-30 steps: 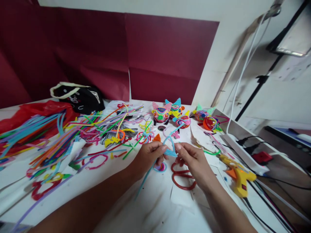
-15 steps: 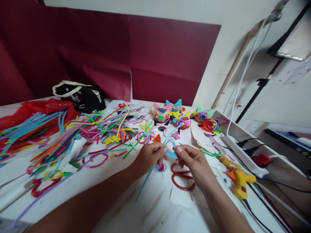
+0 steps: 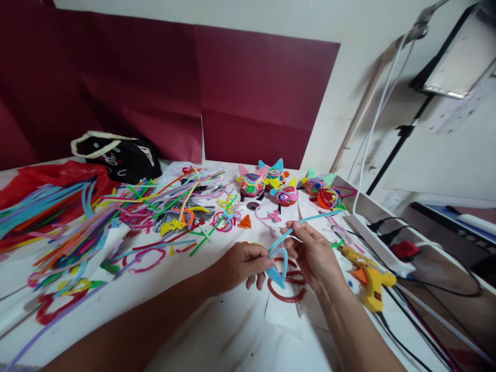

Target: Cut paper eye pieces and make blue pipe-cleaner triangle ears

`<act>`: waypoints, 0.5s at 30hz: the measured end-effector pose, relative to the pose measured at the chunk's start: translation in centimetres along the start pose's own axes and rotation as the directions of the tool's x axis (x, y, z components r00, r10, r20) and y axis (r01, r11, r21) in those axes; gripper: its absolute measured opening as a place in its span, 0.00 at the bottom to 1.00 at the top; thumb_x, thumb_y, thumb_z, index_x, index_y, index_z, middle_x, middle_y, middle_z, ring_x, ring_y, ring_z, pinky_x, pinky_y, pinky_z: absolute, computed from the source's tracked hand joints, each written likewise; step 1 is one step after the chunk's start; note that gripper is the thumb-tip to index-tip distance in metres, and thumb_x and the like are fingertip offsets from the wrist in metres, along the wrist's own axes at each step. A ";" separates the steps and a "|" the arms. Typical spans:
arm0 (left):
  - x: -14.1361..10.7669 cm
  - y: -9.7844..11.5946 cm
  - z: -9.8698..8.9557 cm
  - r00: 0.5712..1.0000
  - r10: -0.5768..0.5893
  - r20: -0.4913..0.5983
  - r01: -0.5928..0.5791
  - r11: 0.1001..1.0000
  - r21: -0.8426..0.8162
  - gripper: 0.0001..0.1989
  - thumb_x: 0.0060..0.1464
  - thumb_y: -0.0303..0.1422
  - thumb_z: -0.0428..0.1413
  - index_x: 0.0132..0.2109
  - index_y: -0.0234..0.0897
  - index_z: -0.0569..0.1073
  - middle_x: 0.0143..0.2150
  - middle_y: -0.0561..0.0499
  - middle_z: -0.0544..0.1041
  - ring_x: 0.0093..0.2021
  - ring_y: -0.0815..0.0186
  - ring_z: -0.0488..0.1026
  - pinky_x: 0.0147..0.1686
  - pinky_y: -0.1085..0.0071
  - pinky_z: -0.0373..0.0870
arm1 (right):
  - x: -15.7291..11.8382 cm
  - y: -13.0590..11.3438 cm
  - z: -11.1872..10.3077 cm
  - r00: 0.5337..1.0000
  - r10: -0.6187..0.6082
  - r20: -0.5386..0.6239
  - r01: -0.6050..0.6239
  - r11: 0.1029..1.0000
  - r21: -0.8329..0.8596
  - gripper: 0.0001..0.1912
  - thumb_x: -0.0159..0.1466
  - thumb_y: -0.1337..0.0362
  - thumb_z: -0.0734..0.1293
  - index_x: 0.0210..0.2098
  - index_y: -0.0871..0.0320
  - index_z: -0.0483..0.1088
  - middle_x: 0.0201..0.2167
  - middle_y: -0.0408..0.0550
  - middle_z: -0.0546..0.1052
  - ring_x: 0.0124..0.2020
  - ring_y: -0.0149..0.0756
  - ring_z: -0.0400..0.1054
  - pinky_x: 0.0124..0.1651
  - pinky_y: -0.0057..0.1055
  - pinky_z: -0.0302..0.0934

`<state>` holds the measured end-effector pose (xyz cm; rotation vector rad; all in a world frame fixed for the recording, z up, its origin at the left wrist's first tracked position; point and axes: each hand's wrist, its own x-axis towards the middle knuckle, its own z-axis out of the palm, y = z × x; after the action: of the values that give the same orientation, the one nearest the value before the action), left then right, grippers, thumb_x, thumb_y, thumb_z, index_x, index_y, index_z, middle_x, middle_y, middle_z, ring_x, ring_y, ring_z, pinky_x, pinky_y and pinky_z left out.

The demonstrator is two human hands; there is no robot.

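Note:
A light-blue pipe cleaner (image 3: 284,266) is bent into a small triangular shape, with several strands side by side along its lower edge. My left hand (image 3: 253,261) pinches the left corner of this shape between thumb and fingers. My right hand (image 3: 312,250) grips the long straight end between thumb and forefinger, and its tip sticks out to the right. Below and behind the hands lies a pair of scissors with red handles (image 3: 290,297) on a sheet of paper, partly covered by the pipe cleaner and my right hand. Beyond them is an orange triangle (image 3: 245,222) of coiled pipe cleaner.
Colourful animal-head crafts (image 3: 252,183) stand at the back. Loose pipe cleaners (image 3: 73,227) are heaped on the left beside a black bag (image 3: 124,157). On the right lie a yellow glue gun (image 3: 372,284) with its cord and a white power strip (image 3: 382,245).
My right hand has shifted from the folded shape to the long end, which now points right instead of down-left. The triangle shows more fully. The view has turned slightly right.

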<state>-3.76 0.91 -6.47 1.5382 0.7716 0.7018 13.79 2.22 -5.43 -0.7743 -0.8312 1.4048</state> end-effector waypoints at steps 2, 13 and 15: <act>0.2 -0.1 -0.3 1.000 -0.019 -0.013 0.018 0.999 -0.048 0.16 0.53 0.43 0.53 0.32 0.32 0.71 0.19 0.52 0.71 0.17 0.73 0.65 0.16 0.78 0.59 | 0.4 -0.7 -0.7 0.992 -0.093 -0.081 0.095 0.995 0.019 0.12 0.49 0.61 0.74 0.29 0.61 0.72 0.28 0.47 0.76 0.20 0.25 0.64 0.17 0.20 0.52; 0.2 -0.3 -0.6 0.999 -0.005 -0.047 0.003 0.999 -0.038 0.15 0.56 0.41 0.51 0.34 0.31 0.71 0.19 0.52 0.71 0.14 0.76 0.62 0.14 0.80 0.54 | -0.7 0.4 0.8 0.997 0.022 0.072 -0.014 0.994 -0.108 0.11 0.51 0.60 0.73 0.30 0.60 0.72 0.27 0.44 0.75 0.20 0.25 0.64 0.20 0.22 0.57; 0.3 -0.4 -0.5 0.998 0.005 -0.069 -0.009 0.999 -0.052 0.15 0.55 0.41 0.52 0.33 0.31 0.71 0.20 0.51 0.72 0.15 0.75 0.64 0.14 0.80 0.56 | -1.0 0.7 1.0 0.992 0.027 0.126 -0.007 0.987 -0.159 0.11 0.53 0.59 0.72 0.31 0.59 0.72 0.28 0.44 0.76 0.19 0.25 0.63 0.21 0.23 0.58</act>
<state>-4.03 1.46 -6.77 1.4761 0.7936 0.7780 12.55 1.27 -5.58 -0.8200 -1.0474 1.4275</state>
